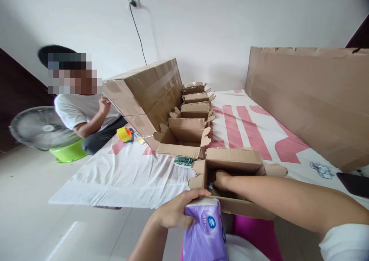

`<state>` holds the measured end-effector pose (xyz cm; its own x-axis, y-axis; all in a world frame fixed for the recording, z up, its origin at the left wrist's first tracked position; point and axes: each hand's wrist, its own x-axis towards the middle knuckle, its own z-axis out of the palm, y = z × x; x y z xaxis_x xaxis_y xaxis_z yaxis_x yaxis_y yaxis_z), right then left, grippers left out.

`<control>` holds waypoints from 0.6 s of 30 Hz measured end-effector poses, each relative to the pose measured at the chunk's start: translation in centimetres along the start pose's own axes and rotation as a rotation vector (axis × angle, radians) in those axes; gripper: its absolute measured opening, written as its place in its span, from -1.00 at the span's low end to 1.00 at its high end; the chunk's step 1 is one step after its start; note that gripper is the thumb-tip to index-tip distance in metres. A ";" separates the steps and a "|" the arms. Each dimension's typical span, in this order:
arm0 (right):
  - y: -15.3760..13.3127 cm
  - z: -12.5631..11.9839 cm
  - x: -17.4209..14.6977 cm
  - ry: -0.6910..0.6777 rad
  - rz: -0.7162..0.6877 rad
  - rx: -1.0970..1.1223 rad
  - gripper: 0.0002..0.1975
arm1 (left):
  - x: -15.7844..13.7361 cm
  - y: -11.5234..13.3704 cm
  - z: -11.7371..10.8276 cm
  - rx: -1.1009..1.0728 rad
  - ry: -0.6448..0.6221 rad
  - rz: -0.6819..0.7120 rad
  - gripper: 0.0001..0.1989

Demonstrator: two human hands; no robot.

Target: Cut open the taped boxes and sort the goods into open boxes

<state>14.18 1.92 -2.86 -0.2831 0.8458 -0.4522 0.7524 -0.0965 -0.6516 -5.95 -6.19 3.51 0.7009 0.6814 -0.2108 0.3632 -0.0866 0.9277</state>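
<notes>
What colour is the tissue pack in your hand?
Mostly purple tissue pack, shown in the head view.

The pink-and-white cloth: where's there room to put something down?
Bare cloth shows between the open boxes and the big cardboard panel, and left of the green packet, toward the near corner. Crowded: the nearest box, with the right hand inside.
</notes>
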 end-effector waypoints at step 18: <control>-2.5 -10.4 -11.0 0.064 -0.351 -0.042 -0.91 | -1.1 -1.6 0.2 0.030 0.028 0.002 -0.22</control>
<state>21.63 -1.64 10.04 -0.4919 0.8548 -0.1653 0.6402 0.2264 -0.7341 -7.18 -6.92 2.16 0.6842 0.7013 -0.2001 0.3803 -0.1089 0.9184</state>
